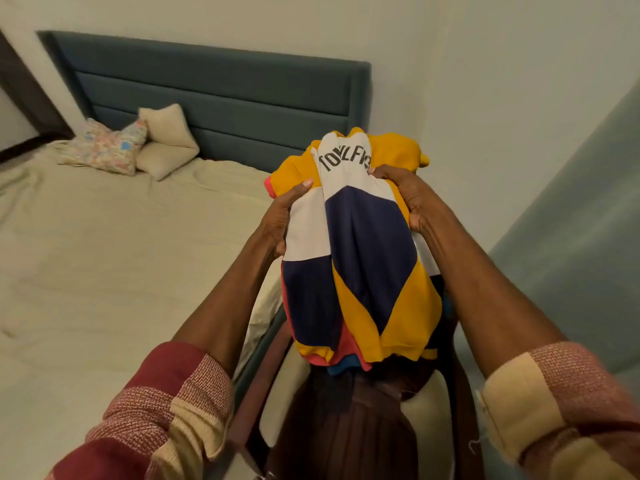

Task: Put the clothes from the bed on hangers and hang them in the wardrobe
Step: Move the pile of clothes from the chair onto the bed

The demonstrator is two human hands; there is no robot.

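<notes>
Shirt (363, 258): a bunched garment in yellow, navy, white and red blocks, with black lettering on a white band near its top, held up in the air over the bed's (121, 254) right edge. The left hand (282, 216) grips its left side, thumb laid across the white panel and fingers curled behind the cloth. The right hand (407, 199) grips the right side near the top, fingers curled into the fabric beside the lettering. The lower part hangs loose below the hands, with a bit of blue cloth showing under the hem. Both forearms reach forward out of rolled sleeves (166, 403) of red and cream check.

The bed carries a pale rumpled sheet. By the grey-blue headboard (221, 95) lie a floral pillow (104, 147) and, touching it on the right, two cream cushions (169, 140), one propped on the other. Below the shirt is dark brown cloth; what it is I cannot tell.
</notes>
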